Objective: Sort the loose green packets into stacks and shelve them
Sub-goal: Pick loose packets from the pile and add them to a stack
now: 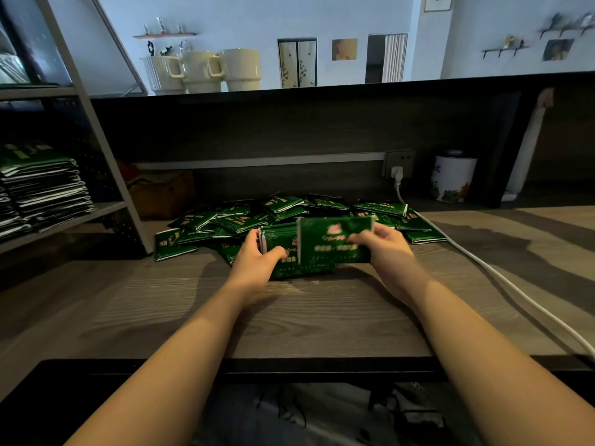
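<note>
Two bare forearms reach over the grey-brown wood-grain surface (322, 317), which carries everything else. At its left stands a grey metal shelf unit (106, 162), one shelf holding tall stacks of flat green packets (42, 188). Behind the hands lies a loose heap of green foil packets (244, 220), spread across the middle of the surface. A white power cable (502, 278) runs along its right side. In front of the heap, the left hand (257, 262) is closed around the left end of a small gathered stack of packets (289, 252). The right hand (383, 246) pinches a single green packet (331, 243), blurred, over that stack.
</note>
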Demonstrator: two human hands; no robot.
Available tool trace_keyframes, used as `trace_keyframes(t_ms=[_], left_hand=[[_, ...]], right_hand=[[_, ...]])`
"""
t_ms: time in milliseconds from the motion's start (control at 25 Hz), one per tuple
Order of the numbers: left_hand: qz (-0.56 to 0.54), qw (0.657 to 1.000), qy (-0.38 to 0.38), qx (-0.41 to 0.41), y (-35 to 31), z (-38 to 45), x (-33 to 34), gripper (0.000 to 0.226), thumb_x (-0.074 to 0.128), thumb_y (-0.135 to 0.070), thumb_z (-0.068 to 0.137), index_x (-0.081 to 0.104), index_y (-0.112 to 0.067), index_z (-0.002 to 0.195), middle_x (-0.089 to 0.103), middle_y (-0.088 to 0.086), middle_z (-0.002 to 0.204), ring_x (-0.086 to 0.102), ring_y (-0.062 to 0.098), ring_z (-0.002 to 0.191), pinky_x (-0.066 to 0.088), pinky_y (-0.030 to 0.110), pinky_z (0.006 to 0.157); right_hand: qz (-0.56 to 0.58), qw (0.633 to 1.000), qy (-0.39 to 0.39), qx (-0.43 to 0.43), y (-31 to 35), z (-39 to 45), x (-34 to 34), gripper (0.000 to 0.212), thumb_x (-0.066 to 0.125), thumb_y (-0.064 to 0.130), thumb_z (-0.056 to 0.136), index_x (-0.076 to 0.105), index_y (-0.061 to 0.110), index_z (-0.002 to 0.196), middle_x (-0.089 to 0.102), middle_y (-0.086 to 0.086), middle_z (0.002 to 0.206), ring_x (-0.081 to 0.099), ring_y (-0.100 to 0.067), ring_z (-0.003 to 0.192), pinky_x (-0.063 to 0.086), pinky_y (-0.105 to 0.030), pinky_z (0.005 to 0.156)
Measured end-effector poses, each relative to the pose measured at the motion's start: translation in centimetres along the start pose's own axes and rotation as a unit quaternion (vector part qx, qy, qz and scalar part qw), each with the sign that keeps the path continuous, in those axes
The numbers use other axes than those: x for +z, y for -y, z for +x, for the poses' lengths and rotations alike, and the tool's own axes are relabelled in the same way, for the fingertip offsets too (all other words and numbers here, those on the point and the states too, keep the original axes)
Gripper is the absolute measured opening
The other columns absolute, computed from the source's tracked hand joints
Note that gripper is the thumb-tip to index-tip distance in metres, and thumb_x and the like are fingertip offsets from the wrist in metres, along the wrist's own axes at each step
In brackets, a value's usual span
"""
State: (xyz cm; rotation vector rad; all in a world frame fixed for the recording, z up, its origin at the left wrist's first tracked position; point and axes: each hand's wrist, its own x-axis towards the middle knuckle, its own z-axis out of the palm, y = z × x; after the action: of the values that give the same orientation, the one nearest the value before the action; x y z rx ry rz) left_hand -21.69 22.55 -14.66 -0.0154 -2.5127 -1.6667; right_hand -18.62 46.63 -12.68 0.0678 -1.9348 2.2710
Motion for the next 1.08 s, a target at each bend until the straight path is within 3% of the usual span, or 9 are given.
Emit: trace_keyframes(t_ms=[120,240,320,400,480,600,720,880,1080], left_hand=[[-0.025,0.999,0.028,-0.008,-0.3,-0.4,0.0,0.085,0.053,-0.05,0.085,0.022,-0.023,0.159,0.034,0.004,0.161,0.031,0.026,0.146,0.025,0.037,0.103],[-0.04,0.997,0.06,0.002,-0.5,-1.0,-0.1,0.12,0.058,-0.085,0.062,0.015,-0.03,0.16,0.027,0.005,0.165,0.03,0.026,0.148,0.026,0.037,0.107],[0.008,0.998,0.067,0.004,-0.5,-1.2,-0.1,0.131,0.073,-0.085,0.053,0.016,-0.031,0.158,0.032,0.006,0.162,0.036,0.026,0.145,0.031,0.04,0.114],[0.028,0.998,0.063,0.009,-0.4,-1.0,-0.1,0.115,0.081,-0.061,0.072,0.014,-0.028,0.159,0.03,0.004,0.163,0.035,0.019,0.143,0.032,0.035,0.11],[0.02,0.997,0.075,0.025,-0.3,-1.0,-0.1,0.102,0.079,-0.044,0.082,0.014,-0.026,0.16,0.028,0.002,0.163,0.031,0.017,0.144,0.029,0.03,0.103],[0.016,0.994,0.101,0.038,-0.5,-1.6,-0.1,0.076,0.074,-0.036,0.081,0.035,-0.042,0.146,0.053,-0.017,0.137,0.048,0.01,0.13,0.038,0.014,0.092],[-0.014,0.988,0.148,0.051,-0.8,-2.0,-0.3,0.051,0.064,-0.032,0.071,0.04,-0.06,0.106,0.07,-0.031,0.095,0.064,-0.011,0.09,0.048,0.005,0.069],[-0.027,0.982,0.176,0.07,-0.7,-2.0,-0.1,0.066,0.065,-0.041,0.066,0.044,-0.041,0.129,0.068,-0.005,0.12,0.063,0.014,0.113,0.05,0.036,0.097],[-0.089,0.989,0.041,0.106,-0.8,-1.1,0.3,0.026,0.063,-0.023,0.082,0.061,-0.032,0.106,0.067,0.001,0.1,0.065,0.007,0.091,0.052,0.021,0.081]], right_hand=[[-0.258,0.964,0.015,-0.06,-1.1,0.1,0.3,0.015,0.079,0.014,0.082,0.071,0.016,0.095,0.076,-0.004,0.093,0.072,-0.018,0.088,0.058,-0.037,0.085],[-0.317,0.946,-0.006,-0.065,-1.4,0.3,0.2,0.03,0.085,0.033,0.076,0.069,0.016,0.095,0.073,-0.005,0.092,0.069,-0.024,0.088,0.057,-0.041,0.081],[-0.337,0.938,-0.008,-0.078,-1.7,0.1,0.6,0.036,0.086,0.038,0.072,0.065,0.018,0.094,0.069,-0.003,0.089,0.064,-0.022,0.084,0.054,-0.036,0.072],[-0.327,0.942,-0.005,-0.081,-1.8,0.0,0.7,0.045,0.088,0.038,0.07,0.058,0.023,0.1,0.062,0.004,0.092,0.059,-0.015,0.083,0.047,-0.025,0.068],[-0.3,0.951,0.045,-0.053,-1.5,-0.1,0.6,0.071,0.089,0.034,0.069,0.05,0.025,0.128,0.059,0.006,0.115,0.059,-0.012,0.101,0.048,-0.022,0.082],[-0.259,0.955,0.14,-0.023,-1.4,-0.3,1.0,0.107,0.089,0.017,0.071,0.022,0.018,0.154,0.055,0.007,0.134,0.062,-0.007,0.115,0.049,-0.018,0.093],[-0.213,0.964,0.155,-0.036,-1.6,-0.4,1.3,0.095,0.085,0.001,0.072,0.029,0.018,0.147,0.065,0.01,0.113,0.07,0.003,0.094,0.053,-0.011,0.073],[-0.208,0.967,0.146,-0.022,-1.3,-0.2,0.8,0.075,0.089,0.008,0.068,0.046,0.021,0.128,0.07,0.002,0.114,0.071,-0.008,0.1,0.057,-0.024,0.084],[-0.172,0.981,0.088,0.035,-0.1,0.8,-1.7,0.059,0.085,0.0,0.07,0.055,0.011,0.119,0.075,-0.007,0.107,0.072,-0.024,0.101,0.056,-0.045,0.095]])
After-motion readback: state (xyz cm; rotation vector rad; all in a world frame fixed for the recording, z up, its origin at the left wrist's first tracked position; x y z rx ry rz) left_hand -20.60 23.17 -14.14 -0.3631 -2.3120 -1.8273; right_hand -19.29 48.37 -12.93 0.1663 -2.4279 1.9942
